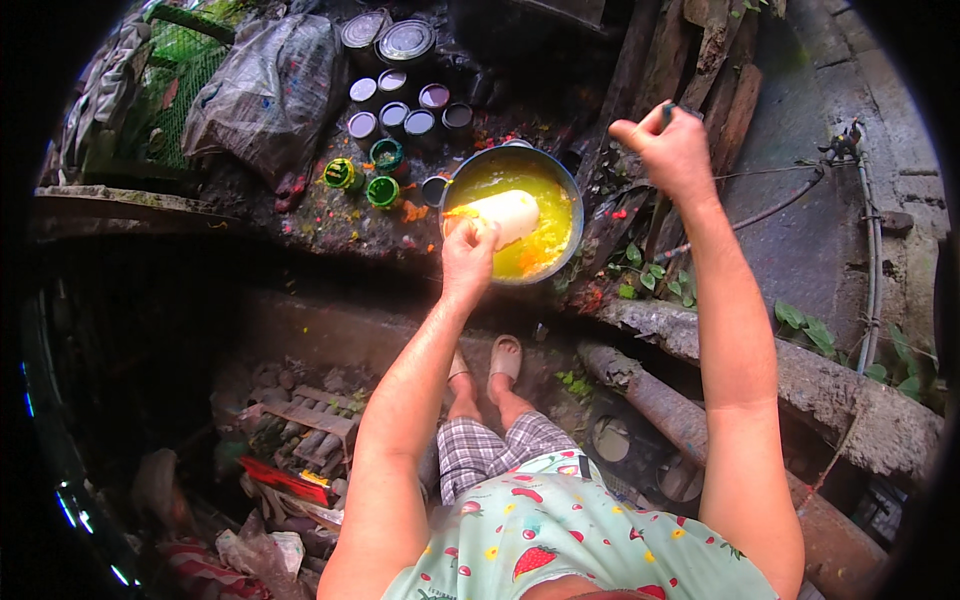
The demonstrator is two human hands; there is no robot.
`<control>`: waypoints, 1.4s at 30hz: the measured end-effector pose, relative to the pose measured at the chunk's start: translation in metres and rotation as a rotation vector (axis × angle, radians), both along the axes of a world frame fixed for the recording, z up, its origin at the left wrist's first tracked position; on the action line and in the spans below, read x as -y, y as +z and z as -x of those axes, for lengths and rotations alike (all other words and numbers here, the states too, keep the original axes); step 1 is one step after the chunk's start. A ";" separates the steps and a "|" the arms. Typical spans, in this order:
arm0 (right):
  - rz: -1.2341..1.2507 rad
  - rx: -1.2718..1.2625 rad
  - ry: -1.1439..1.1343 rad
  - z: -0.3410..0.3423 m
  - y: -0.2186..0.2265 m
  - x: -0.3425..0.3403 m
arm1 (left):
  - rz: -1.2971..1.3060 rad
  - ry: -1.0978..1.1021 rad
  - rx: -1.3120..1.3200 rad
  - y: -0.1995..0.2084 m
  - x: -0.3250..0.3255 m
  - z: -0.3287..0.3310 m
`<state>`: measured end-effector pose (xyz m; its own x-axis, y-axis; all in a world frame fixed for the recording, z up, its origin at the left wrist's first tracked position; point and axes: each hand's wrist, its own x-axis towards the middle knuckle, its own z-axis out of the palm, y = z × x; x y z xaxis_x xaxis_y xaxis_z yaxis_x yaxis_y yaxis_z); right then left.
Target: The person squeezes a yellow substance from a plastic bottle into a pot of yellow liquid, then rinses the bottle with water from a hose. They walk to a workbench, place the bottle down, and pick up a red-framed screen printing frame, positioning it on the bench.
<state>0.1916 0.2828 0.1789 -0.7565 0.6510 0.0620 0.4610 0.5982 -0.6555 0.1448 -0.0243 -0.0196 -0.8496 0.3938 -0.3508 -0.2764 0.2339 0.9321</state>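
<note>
My left hand [470,262] is closed in a pinch at the near end of a thick, cream-coloured cylinder [512,216]. The cylinder lies tilted over a round metal basin [579,205] holding yellow liquid [500,178] with orange patches. Whether it touches the liquid I cannot tell. A bit of orange [460,212] shows by the fingertips. Raised to the right of the basin, my right hand [682,155] is closed, and a small dark green thing [668,110] sticks out between its fingers; its kind does not show.
Green-stained open cans [383,191] and a yellow-green one [340,173] stand left of the basin. Several lidded cans [406,42] sit behind them, near a grey plastic sack [265,95]. Wooden planks [640,80] lean at the right, above a concrete ledge [850,400]. Rubble [310,420] lies below left.
</note>
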 end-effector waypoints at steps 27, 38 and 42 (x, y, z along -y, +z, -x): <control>0.190 0.353 0.577 -0.041 -0.062 0.107 | -0.342 -0.228 0.284 0.008 -0.050 -0.022; 0.132 0.386 0.676 -0.072 -0.075 0.139 | -0.225 -0.001 -0.135 -0.018 -0.046 -0.012; -0.047 -0.079 0.551 -0.060 -0.082 0.145 | -0.049 0.010 -0.170 -0.003 -0.041 -0.012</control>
